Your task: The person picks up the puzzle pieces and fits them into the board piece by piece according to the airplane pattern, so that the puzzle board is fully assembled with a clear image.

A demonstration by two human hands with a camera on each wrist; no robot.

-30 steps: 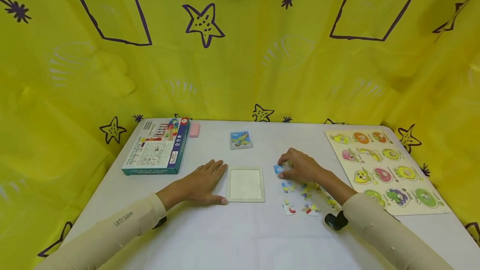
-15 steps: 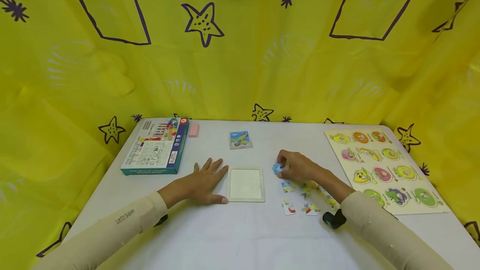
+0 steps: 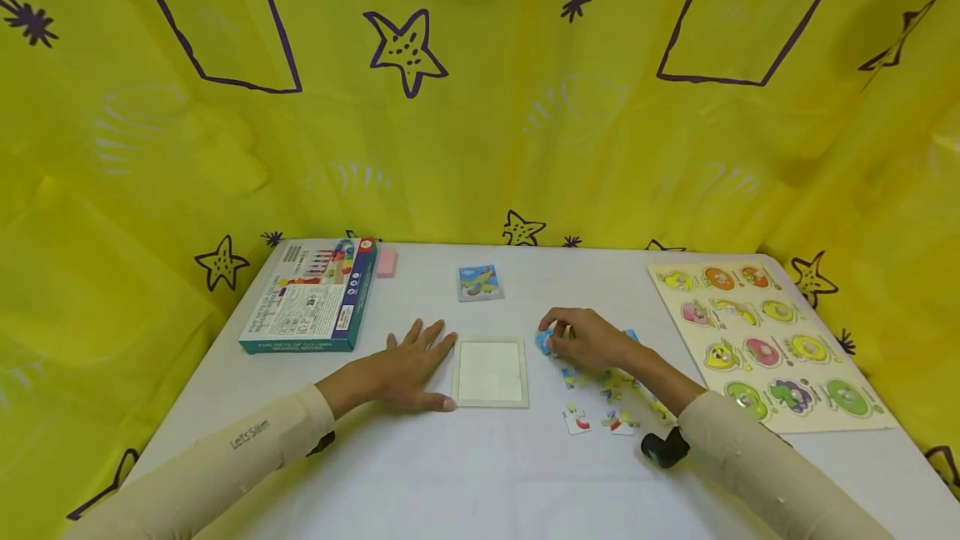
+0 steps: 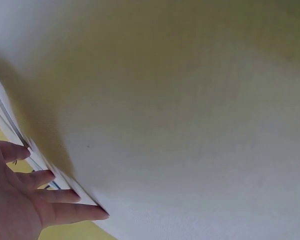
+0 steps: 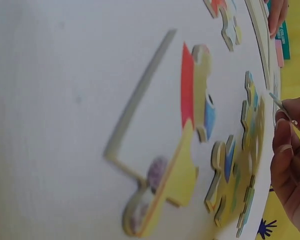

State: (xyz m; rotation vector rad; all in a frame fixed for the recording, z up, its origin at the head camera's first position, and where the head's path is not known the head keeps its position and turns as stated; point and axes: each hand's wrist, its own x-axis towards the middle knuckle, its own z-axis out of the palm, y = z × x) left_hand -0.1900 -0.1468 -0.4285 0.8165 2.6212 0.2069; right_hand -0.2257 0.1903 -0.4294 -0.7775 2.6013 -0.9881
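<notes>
In the head view my right hand (image 3: 588, 340) pinches a blue jigsaw piece (image 3: 544, 343) between thumb and fingers. The right wrist view shows that piece (image 5: 282, 107) edge-on, held off the table. Below the hand lie several loose jigsaw pieces (image 3: 576, 420), some partly hidden by the hand and forearm. My left hand (image 3: 405, 371) rests on the table with its fingers spread, thumb and a fingertip at the left edge of a pale square puzzle tray (image 3: 491, 404). Behind the tray is a small picture card (image 3: 480, 282) showing a yellow airplane.
A paint box (image 3: 311, 294) lies at the back left, with a pink block (image 3: 386, 262) beside it. On the right is a fruit peg board (image 3: 776, 427). The white table (image 3: 465, 473) ends against a yellow curtain (image 3: 480, 148).
My right hand has shifted left towards the tray with the blue jigsaw piece, which has tilted. Another blue piece now shows behind the right wrist. The left hand has hardly moved.
</notes>
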